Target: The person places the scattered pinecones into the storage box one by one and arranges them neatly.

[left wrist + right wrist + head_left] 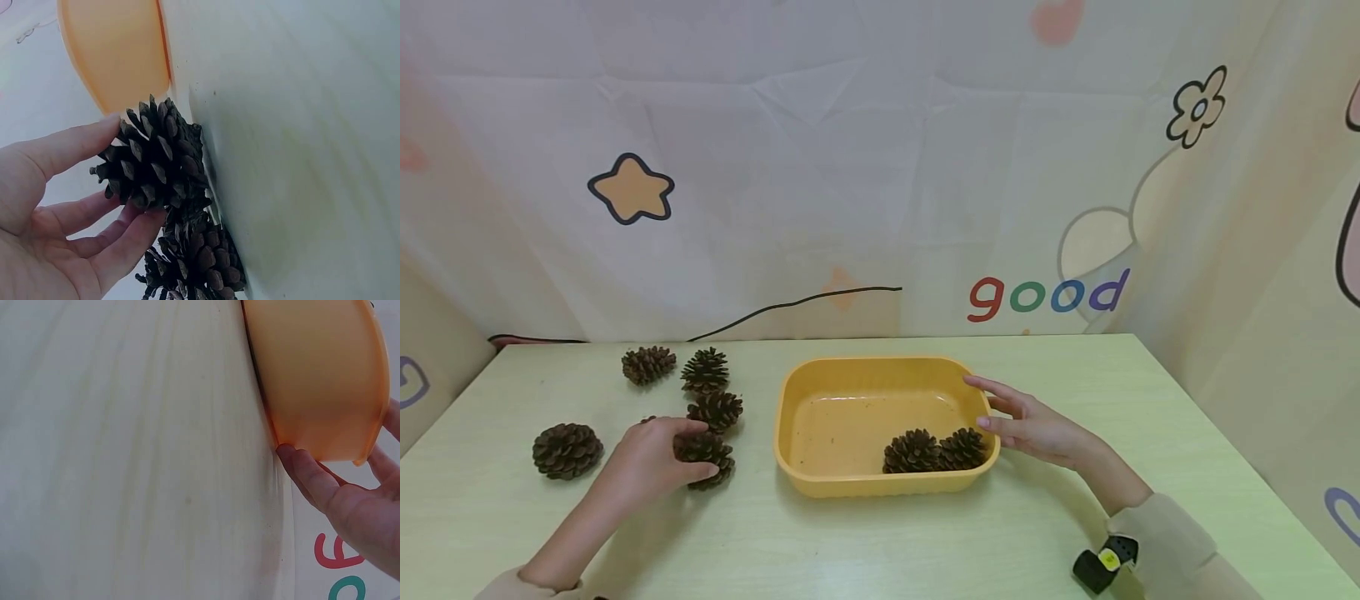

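Note:
My left hand (651, 458) grips a brown pine cone (709, 460) on the table, thumb on one side and fingers on the other. In the left wrist view, that pine cone (156, 156) has wide-spread scales, and a second pine cone (206, 259) sits right beside it. A yellow plastic tub (842, 417) stands to the right, with two pine cones (912, 452) lying in its front right corner. At the tub's right end, my right hand (1037, 429) holds the rim and outer wall; the right wrist view shows fingertips low on that wall.
Behind the left hand are a pine cone (717, 410), another pine cone (705, 369) and a third pine cone (648, 365). Farther left lies a pine cone (567, 451). A printed curtain (820, 208) hangs behind the table (820, 550).

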The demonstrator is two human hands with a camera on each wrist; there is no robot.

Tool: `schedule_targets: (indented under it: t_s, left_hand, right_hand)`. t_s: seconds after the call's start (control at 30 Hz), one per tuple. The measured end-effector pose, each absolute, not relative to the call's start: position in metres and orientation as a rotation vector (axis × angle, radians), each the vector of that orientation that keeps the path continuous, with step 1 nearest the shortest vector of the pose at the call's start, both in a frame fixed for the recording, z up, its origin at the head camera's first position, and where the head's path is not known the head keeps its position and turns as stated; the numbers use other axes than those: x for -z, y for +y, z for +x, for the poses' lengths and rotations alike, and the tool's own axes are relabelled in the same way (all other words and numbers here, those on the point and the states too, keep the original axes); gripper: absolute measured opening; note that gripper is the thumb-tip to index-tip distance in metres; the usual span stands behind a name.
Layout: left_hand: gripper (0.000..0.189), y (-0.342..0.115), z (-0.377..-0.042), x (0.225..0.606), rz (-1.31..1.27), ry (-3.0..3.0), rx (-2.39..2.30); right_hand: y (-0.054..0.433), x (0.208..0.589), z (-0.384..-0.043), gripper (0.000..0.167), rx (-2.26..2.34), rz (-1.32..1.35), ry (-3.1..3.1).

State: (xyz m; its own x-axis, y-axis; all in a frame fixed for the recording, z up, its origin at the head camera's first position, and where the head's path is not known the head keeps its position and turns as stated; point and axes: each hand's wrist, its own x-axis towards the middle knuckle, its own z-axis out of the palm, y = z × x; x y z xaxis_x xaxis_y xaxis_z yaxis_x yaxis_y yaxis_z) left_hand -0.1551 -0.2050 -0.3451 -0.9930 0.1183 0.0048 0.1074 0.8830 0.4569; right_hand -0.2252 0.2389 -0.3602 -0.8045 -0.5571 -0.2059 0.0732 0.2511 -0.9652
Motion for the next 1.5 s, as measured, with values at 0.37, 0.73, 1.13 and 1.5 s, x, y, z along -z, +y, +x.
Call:
schedule_targets:
  t_s: [0.37,0.73,1.13,1.5]
  left_hand:
    - [0.055,-0.208,-0.149,0.347,0.193,3.045,-0.831]
    - [0.057,-0.205,-0.14,0.343,0.195,3.067,-0.968]
    - [0.059,-0.194,-0.134,0.33,0.178,3.091,-1.108]
    - [0.058,-0.184,-0.134,0.32,0.228,3.06,-1.262]
  right_hand:
    - [0.239,0.361,-0.226,0.071,1.599,-0.445,1.998]
    - [0.239,0.36,-0.225,0.071,1.6,-0.427,1.996]
    - [0.239,0.36,-0.226,0.071,1.589,-0.414,2.019]
    - [0.239,0.36,-0.225,0.072,1.586,-0.417,2.012]
